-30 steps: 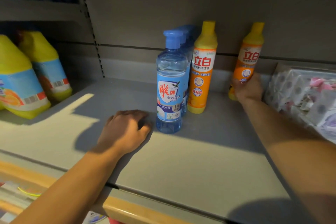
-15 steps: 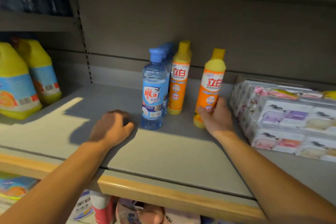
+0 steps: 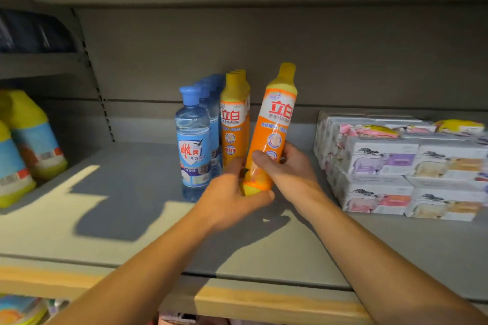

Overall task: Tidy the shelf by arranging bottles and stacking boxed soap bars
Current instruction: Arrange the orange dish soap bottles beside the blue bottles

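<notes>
**Both hands held an orange bottle above the shelf**

At the centre of the frame, the tall orange plastic detergent bottle with a yellow cap (image 3: 274, 126) was tilted, its top leaning to the right, its base lifted off the grey metal shelf (image 3: 126, 219). The left hand (image 3: 232, 198) cupped its base, fingers curled round it. The right hand (image 3: 285, 166) gripped the lower body, fingers wrapped round the label. Just left stood a row of matching orange bottles (image 3: 233, 124), and beside them a row of clear blue-capped bottles (image 3: 194, 145). At the right of the frame lay stacked white soap boxes (image 3: 380, 158). Yellow jugs with blue labels (image 3: 31, 134) stood at the far left.
</notes>
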Demonstrator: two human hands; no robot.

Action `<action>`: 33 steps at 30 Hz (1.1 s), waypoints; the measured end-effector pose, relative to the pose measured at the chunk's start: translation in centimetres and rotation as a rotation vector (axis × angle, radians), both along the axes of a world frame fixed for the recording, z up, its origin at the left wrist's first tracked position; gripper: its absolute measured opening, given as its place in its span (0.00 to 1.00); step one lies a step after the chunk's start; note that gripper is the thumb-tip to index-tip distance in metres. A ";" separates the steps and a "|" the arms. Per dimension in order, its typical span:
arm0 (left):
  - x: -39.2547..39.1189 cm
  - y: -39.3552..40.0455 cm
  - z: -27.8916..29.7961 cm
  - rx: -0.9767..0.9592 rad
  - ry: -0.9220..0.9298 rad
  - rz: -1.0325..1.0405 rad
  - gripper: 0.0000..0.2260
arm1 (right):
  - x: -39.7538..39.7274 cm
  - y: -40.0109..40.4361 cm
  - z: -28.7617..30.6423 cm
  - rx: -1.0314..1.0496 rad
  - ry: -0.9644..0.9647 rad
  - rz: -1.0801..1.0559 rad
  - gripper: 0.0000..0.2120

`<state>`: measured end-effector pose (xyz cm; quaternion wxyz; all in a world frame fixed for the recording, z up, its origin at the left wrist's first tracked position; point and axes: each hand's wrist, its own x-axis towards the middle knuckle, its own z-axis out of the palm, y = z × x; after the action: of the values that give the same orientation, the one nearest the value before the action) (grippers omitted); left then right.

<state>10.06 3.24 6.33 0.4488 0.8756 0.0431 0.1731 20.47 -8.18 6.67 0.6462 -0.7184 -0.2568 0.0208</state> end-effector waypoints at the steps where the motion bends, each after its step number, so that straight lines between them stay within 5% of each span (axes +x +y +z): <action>1: 0.8 -0.5 0.0 -0.104 -0.025 0.007 0.27 | 0.3 0.0 0.1 0.022 0.014 0.006 0.18; 4: 2.6 -0.9 0.2 -0.295 -0.075 0.004 0.24 | 1.8 -0.3 0.7 0.086 0.081 0.008 0.16; 9: 2.5 -0.1 -0.9 -0.798 0.087 -0.230 0.22 | 5.1 -1.3 1.1 0.440 0.385 0.136 0.20; 16: 0.8 0.6 -1.2 -0.770 0.470 -0.614 0.33 | 6.0 -1.5 -1.4 0.319 0.570 0.098 0.22; 21: 1.1 0.5 -1.3 -0.808 0.437 -0.419 0.26 | 5.9 -1.5 -0.9 0.333 0.456 0.023 0.21; 24: 1.8 0.1 -1.5 -0.634 0.231 -0.235 0.21 | 6.0 -2.4 0.0 0.412 0.257 -0.045 0.18; 28: 2.3 -0.2 -2.1 0.109 -0.095 0.110 0.31 | 5.3 -2.4 0.5 0.397 0.112 -0.166 0.27; 31: 2.4 -0.5 -2.5 0.186 -0.212 0.175 0.28 | 5.1 -2.4 0.6 0.359 0.079 -0.184 0.23; 33: 2.3 -0.1 -2.4 0.015 -0.185 0.163 0.25 | 5.2 -2.6 0.6 0.353 0.081 -0.120 0.20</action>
<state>12.34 3.09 3.96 0.4288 0.8527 0.0713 0.2897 25.66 -10.82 7.28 0.7720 -0.6065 -0.1869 -0.0344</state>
